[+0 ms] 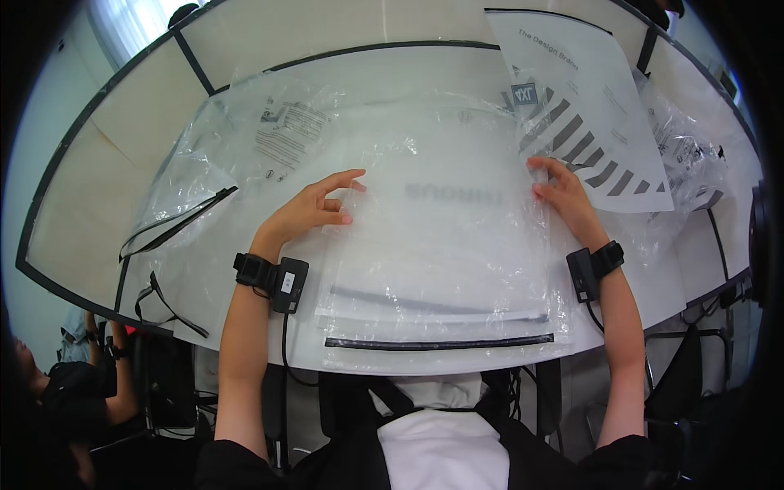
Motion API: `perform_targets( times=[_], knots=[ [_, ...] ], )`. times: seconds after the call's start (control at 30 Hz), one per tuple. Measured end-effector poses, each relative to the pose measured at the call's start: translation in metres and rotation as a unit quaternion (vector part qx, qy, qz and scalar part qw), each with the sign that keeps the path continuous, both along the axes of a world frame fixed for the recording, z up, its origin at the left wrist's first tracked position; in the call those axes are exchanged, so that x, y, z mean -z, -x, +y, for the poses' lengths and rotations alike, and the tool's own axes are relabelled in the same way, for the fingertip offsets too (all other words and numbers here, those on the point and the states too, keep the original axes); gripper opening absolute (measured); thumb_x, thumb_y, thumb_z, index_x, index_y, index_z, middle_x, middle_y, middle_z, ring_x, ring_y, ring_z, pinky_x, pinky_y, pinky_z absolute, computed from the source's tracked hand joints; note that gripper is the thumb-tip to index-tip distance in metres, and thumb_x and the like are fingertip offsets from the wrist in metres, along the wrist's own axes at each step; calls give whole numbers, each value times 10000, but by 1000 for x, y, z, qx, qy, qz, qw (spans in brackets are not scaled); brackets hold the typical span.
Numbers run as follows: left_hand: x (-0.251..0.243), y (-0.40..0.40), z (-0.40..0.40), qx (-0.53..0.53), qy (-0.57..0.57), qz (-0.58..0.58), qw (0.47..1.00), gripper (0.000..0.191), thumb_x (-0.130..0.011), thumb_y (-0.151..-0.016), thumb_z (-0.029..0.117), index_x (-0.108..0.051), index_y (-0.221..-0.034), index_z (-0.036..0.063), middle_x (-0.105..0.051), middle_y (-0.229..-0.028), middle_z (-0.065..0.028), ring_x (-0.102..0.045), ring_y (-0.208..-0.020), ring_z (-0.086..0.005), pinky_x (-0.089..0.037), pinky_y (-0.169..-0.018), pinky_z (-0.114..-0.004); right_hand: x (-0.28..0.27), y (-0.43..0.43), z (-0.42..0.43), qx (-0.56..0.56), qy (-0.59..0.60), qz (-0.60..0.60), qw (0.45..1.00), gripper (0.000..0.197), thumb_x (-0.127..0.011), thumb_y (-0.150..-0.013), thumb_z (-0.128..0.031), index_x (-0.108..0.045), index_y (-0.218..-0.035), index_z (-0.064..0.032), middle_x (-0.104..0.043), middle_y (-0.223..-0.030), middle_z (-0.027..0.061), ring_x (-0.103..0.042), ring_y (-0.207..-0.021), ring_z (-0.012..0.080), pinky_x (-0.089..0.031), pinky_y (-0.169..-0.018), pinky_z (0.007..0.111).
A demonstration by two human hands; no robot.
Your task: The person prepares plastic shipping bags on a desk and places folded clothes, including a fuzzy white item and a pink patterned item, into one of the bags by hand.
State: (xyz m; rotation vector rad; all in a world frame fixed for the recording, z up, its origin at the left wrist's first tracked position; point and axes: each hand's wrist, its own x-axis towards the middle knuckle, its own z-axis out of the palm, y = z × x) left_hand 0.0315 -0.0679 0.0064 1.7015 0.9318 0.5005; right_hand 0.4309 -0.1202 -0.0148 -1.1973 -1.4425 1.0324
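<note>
A clear plastic bag (438,257) with a black strip along its near end lies flat in front of me, on top of further clear bags. Faint mirrored lettering shows through it. At its left edge is my left hand (315,205), fingers curved and apart, the thumb tip by the plastic. My right hand (560,190) is at the bag's right edge with index finger and thumb parted; whether it pinches any plastic is unclear. Just beyond the right hand lies a frosted printed bag (582,116) with grey diagonal stripes. Each wrist wears a black strap with a cabled box.
Crumpled clear bags (692,141) lie at the right. Another clear bag with printed text (288,138) spreads over the left of the white table (239,318). Two black-edged strips (184,226) lie there too. Low partitions (141,92) stand around. At lower left sits another person (86,386).
</note>
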Motion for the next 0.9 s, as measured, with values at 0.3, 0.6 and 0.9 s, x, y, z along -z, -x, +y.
perform_targets(
  times=[0.3,0.6,0.9],
  knots=[
    [11,11,7,-12,-45,-10,999,555,-643,-707,62,-463,-1232,78,-499,-1204,-49,-500,-1035,-159,-394,-891,-288,-2,8,-1,13,-18,-40,999,353,-539,-792,3,-480,-1139,-7,-478,-1150,50,-541,-745,95,-438,-715,213],
    [10,4,5,-34,15,-42,998,424,-622,-754,73,-516,-1164,60,-543,-1123,-21,-473,-724,-63,-409,-661,-190,-2,4,1,25,38,34,998,339,-539,-812,-46,-482,-1146,-32,-472,-1158,30,-536,-775,94,-441,-767,218],
    [10,5,4,-30,13,-17,999,389,-591,-767,51,-525,-1150,66,-540,-1109,-23,-490,-747,-64,-416,-675,-186,-2,5,-2,13,34,39,999,331,-529,-823,-79,-482,-1149,-53,-471,-1138,15,-526,-823,99,-433,-779,225]
  ],
)
